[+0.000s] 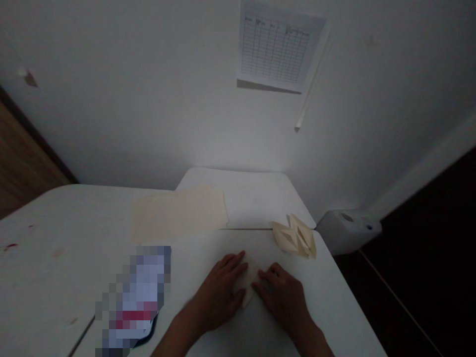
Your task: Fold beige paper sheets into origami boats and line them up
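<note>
A small piece of folded cream paper [251, 281] lies on the white table between my two hands. My left hand [223, 290] rests over its left side, fingers stretched forward and apart, with the thumb on the paper near its lower corner. At the right edge of the paper, my right hand [282, 292] has its fingers curled, with thumb and index finger closed on that edge. Part of the paper is hidden beneath the left fingers. Folded cream paper shapes [295, 237] sit farther back on the right, apart from both hands.
Flat cream sheets [182, 213] lie at the back left of the table [208, 342]. A pixelated phone-like object [143, 282] is left of my left arm. A printed chart [277, 47] hangs on the wall. Beyond the table's right edge stands a white container [344, 230].
</note>
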Available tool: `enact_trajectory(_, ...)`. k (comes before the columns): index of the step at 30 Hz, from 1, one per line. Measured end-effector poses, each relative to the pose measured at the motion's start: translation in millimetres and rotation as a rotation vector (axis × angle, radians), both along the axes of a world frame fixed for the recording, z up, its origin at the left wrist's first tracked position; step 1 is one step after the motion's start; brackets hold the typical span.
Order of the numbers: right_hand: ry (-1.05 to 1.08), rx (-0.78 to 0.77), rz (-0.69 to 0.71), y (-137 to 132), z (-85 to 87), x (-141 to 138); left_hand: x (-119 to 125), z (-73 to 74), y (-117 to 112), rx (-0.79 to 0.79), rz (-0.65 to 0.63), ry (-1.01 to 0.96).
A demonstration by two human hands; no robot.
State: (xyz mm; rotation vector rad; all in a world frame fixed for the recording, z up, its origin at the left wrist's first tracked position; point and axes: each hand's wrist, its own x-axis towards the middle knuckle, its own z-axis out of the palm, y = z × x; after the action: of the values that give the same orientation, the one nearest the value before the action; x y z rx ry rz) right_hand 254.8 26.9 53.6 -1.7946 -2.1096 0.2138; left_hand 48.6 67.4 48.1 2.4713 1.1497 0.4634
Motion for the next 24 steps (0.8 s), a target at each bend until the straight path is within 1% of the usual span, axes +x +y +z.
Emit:
enact_trajectory(6,0.034,-0.03,-0.034,-7.8,9.2,-3.8,-1.9,2.2,2.0,-0.02,-0.011,-0.025)
enact_trajectory(18,0.016,-0.033,-0.092,-18.3,3.2,-13.8,-1.9,-1.1,2.7,0.012,-0.011,-0.03)
enact_trajectory(21,0.021,-0.024,-0.078,-19.0,3.0,-11.5,-0.2,-2.7,2.5,0.051,-0.009,-0.023)
enact_trajectory(24,0.027,-0.022,-0.025,-12.9,4.9,-5.8,2.3,-6.9,2.0,0.108,0.003,-0.019)
